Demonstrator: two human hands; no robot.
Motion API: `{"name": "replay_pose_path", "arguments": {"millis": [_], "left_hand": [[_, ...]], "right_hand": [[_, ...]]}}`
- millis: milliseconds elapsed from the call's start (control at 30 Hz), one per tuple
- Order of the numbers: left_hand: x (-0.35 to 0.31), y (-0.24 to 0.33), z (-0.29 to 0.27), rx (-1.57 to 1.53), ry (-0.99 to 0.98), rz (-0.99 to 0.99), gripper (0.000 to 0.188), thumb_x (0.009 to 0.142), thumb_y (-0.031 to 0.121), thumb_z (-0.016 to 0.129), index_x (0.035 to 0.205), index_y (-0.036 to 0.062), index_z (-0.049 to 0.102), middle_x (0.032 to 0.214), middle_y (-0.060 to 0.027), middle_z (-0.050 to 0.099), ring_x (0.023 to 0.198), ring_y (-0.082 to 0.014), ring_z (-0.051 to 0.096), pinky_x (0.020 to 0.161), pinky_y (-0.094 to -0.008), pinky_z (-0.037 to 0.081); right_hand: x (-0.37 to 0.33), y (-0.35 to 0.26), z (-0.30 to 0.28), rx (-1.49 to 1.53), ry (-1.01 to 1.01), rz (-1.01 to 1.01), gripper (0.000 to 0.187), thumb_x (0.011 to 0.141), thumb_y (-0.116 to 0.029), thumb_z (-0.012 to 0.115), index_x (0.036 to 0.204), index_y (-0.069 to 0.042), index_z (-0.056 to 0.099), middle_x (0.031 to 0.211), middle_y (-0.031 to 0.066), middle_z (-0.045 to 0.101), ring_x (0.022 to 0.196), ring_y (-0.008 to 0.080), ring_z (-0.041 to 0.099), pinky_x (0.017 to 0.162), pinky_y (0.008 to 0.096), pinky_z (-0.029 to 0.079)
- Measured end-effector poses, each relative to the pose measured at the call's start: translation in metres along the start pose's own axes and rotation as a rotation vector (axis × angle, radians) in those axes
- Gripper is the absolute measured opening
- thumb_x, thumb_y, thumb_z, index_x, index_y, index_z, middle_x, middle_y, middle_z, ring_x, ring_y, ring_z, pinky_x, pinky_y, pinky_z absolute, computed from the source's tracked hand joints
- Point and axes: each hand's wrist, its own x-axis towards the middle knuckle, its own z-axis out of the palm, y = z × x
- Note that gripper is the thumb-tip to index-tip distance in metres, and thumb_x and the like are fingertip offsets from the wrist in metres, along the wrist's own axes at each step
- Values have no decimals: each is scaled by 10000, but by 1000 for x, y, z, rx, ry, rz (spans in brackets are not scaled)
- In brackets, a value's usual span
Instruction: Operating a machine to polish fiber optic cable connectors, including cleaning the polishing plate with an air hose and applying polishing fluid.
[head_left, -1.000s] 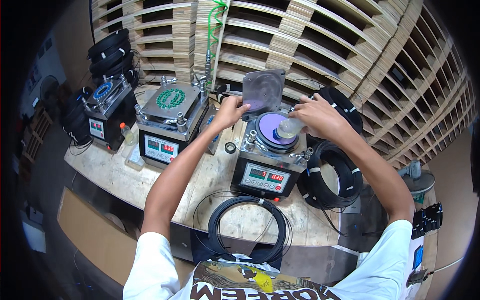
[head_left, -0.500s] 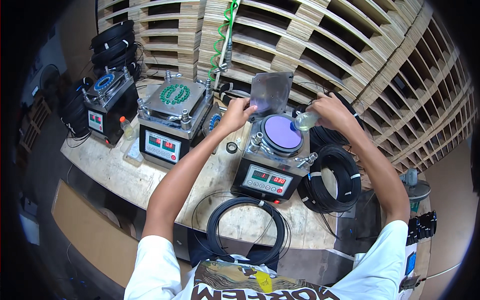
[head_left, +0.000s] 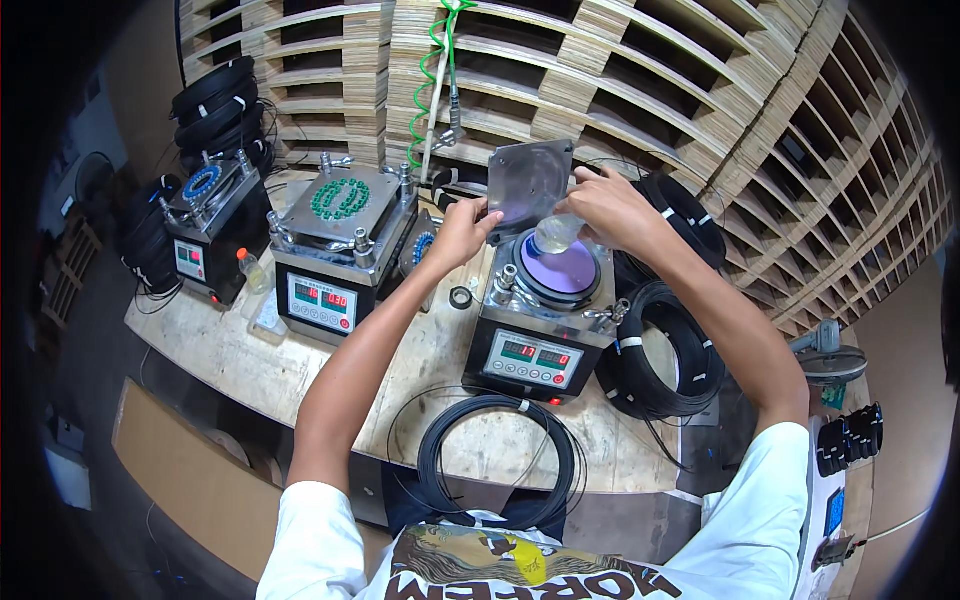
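Observation:
My left hand (head_left: 463,235) is closed on the left edge of a square metal plate (head_left: 530,178), which stands tilted up behind the near-right machine. In my right hand (head_left: 615,210) is a clear plastic bottle (head_left: 560,232), tipped with its mouth down over a round purple disc (head_left: 565,272). The bottle's mouth is close to the disc's upper left part; whether it touches cannot be made out. The disc lies on top of a box-shaped polishing machine (head_left: 480,352) with metal clamp posts and a lit red display. Part of the disc is hidden behind the bottle.
A coil of black cable (head_left: 433,455) lies in front of the machine, and more black coils (head_left: 632,375) sit at its right. Two similar machines (head_left: 290,255) stand to the left, near a small orange-capped bottle (head_left: 243,256). Stacked wooden pallets (head_left: 350,95) rise behind the bench.
My right hand has moved left with the bottle, from the disc's right edge to over its upper left part. The left hand still grips the plate. The machine's display has changed.

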Motion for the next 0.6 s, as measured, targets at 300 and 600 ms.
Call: {"name": "replay_pose_path", "arguments": {"millis": [300,600], "left_hand": [[-1,5,-4,25,-8,-17,218,1002,159,639,1100,-31,682,774,6,637,664,-69,502,609,-280,435],[1,-1,-4,-35,7,-59,240,957,108,663,1152,-33,679,895,-231,726,778,-199,710,744,-347,526]], "right_hand": [[-47,36,12,28,-127,172,446,645,-159,877,1081,-182,790,946,21,738,1057,246,591,840,443,454],[-41,-2,3,126,-37,25,550,647,-176,885,1181,-149,752,1046,9,734,1068,236,559,863,396,413]]}}
